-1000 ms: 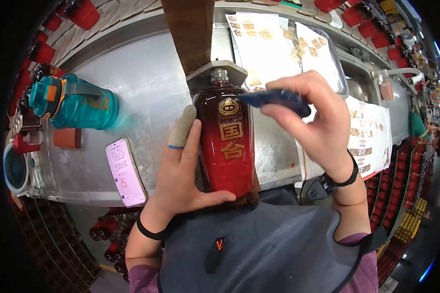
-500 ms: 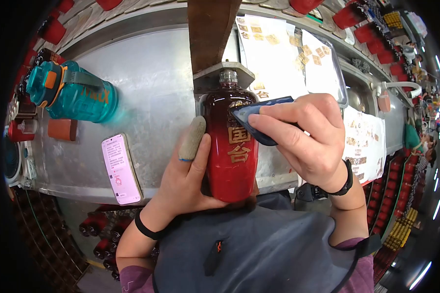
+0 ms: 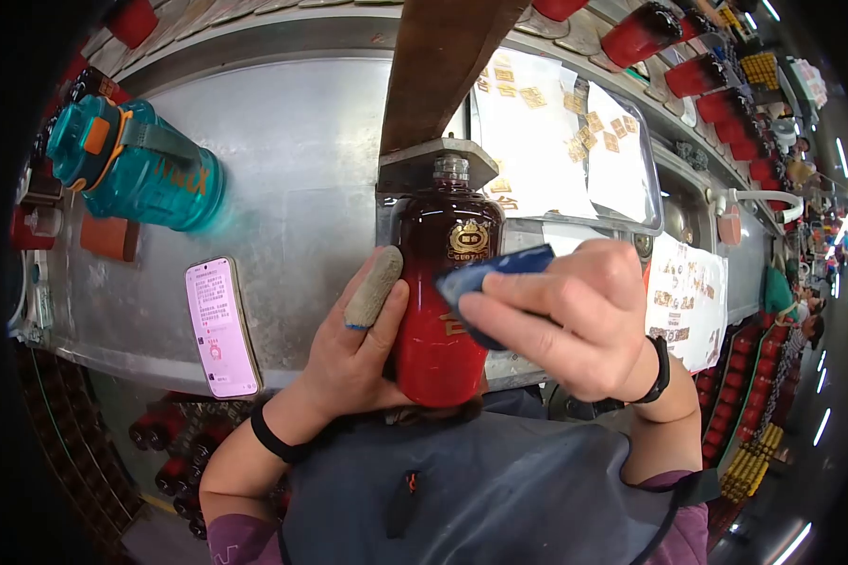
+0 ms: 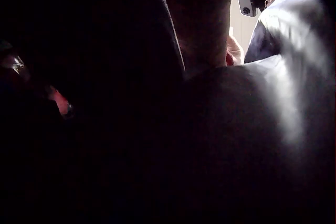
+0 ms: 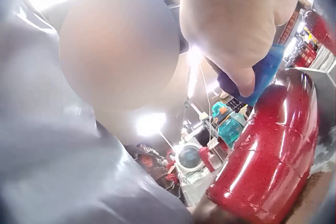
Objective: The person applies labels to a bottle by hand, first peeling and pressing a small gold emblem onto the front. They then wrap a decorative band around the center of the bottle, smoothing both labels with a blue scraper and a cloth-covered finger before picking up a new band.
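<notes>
A red bottle (image 3: 441, 363), dark at the shoulder with gold lettering, lies with its clear neck (image 3: 451, 169) against a metal bracket (image 3: 393, 173). Along its left side rests my left hand (image 3: 349, 358), fingers straight, one in a grey fingertip cover (image 3: 375, 287); its thumb goes out of sight by the bottle's base. My right hand (image 3: 575, 320) pinches a folded blue cloth (image 3: 499, 273) over the middle of the bottle, covering part of the lettering. In the right wrist view the cloth (image 5: 269, 71) is at the dark end of the bottle (image 5: 268, 150). The left wrist view is mostly dark.
A teal water bottle (image 3: 151, 169) and a lit phone (image 3: 221, 327) lie on the metal table (image 3: 283, 141) at the left. A brown beam (image 3: 438, 66) rises beyond the bracket. Sheets with gold stickers (image 3: 528, 141) lie at the right, one group in a clear tray (image 3: 652, 179).
My right hand has brought the cloth down onto the bottle and then lower over the lettering, uncovering the round emblem. My left hand stays along the side. The head view has shifted.
</notes>
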Demonstrator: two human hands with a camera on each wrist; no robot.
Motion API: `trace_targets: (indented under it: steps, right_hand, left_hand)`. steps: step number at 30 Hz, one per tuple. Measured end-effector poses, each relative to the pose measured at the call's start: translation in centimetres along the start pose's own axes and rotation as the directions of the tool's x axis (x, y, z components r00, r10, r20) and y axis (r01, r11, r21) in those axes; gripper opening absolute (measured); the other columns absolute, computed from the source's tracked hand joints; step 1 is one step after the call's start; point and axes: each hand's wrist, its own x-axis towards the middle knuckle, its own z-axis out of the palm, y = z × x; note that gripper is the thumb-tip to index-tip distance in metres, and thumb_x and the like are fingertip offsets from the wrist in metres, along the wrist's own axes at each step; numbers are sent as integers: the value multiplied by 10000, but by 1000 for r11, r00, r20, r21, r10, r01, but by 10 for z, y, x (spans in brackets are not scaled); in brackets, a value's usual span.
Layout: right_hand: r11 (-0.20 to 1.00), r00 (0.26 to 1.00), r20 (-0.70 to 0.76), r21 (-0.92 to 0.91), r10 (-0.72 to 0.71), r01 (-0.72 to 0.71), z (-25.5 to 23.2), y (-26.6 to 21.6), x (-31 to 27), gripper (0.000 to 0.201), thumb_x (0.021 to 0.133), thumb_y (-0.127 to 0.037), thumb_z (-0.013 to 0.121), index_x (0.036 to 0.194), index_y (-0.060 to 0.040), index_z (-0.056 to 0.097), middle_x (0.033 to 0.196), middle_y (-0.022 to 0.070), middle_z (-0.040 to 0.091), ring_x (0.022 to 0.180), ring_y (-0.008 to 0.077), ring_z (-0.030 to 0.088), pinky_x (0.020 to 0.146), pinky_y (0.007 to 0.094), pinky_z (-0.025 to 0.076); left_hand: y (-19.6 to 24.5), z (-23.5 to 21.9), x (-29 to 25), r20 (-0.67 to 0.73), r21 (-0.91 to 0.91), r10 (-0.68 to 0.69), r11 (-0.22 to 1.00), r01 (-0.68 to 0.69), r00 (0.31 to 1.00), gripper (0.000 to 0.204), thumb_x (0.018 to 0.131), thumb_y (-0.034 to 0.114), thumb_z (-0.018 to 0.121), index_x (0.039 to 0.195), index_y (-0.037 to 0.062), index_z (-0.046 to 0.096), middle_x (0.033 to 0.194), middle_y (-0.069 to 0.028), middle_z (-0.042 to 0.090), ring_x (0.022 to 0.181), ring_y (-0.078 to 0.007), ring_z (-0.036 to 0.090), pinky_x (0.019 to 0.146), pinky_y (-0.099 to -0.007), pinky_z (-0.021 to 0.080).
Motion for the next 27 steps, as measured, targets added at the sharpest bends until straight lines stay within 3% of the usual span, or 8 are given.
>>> trace_targets:
  steps: [4,9,11,12,14,16,18,27]
  right_hand:
    - [997,996,55,-29,76,-74,-14,9,4,441,615,-106,689,1051,-86,753,956,11,690,785,194,517,682,331,420]
    - [997,997,2,10,-77,77,3,-9,1,419,591,-178,640,980,-65,745,905,14,673,750,177,536,644,315,406]
    - [978,994,106,208,-37,14,-7,-11,7,421,585,-173,649,980,-61,745,915,19,675,749,177,535,643,314,414]
    - [978,993,111,207,-37,14,-9,-9,8,421,585,-173,649,980,-61,745,915,19,675,749,177,535,643,314,414]
    - [966,982,138,206,131,-158,-11,-4,10,415,587,-170,656,977,-59,745,917,13,678,750,175,537,642,309,419]
    - [980,981,139,127,134,-151,-10,-2,6,412,605,-158,652,993,-55,746,929,16,682,746,177,539,642,307,423]
    - [1000,998,53,9,-28,27,-3,-6,-2,431,611,-148,646,1017,-45,746,941,30,686,740,179,537,638,298,424]
    - [986,993,31,-113,-116,119,-2,-6,0,456,573,-176,638,994,-35,744,932,40,689,742,175,538,633,272,465]
  left_hand:
    - [-3,1,-1,-20,-5,14,1000,-14,1000,1173,654,457,901,1497,-67,278,1472,-333,374,1318,-471,453,1093,-533,396]
    - [-5,1,-2,-45,2,10,1000,-10,999,1158,645,461,898,1489,-69,309,1486,-325,365,1321,-466,455,1079,-527,412]
    - [-5,2,-2,-59,-10,20,1000,-21,998,1156,641,465,897,1487,-69,317,1489,-321,364,1324,-465,453,1076,-525,416]
    - [-5,2,-2,-57,-3,18,1000,-18,998,1158,641,471,894,1488,-68,317,1491,-317,365,1327,-463,452,1075,-524,419]
    - [-5,2,-2,-58,1,14,1000,-14,998,1160,641,477,891,1490,-66,317,1493,-313,366,1330,-460,451,1074,-523,422]
    - [-4,2,-1,-63,-4,12,1000,-13,998,1156,640,489,888,1485,-63,325,1494,-310,366,1332,-455,451,1074,-522,425]
    - [-5,1,-1,-67,8,21,1000,-20,998,1154,638,493,887,1483,-62,330,1495,-307,366,1333,-452,452,1075,-521,426]
    - [-4,1,0,-80,5,16,1000,-16,997,1150,627,497,893,1474,-59,348,1496,-294,370,1336,-443,451,1085,-509,425]
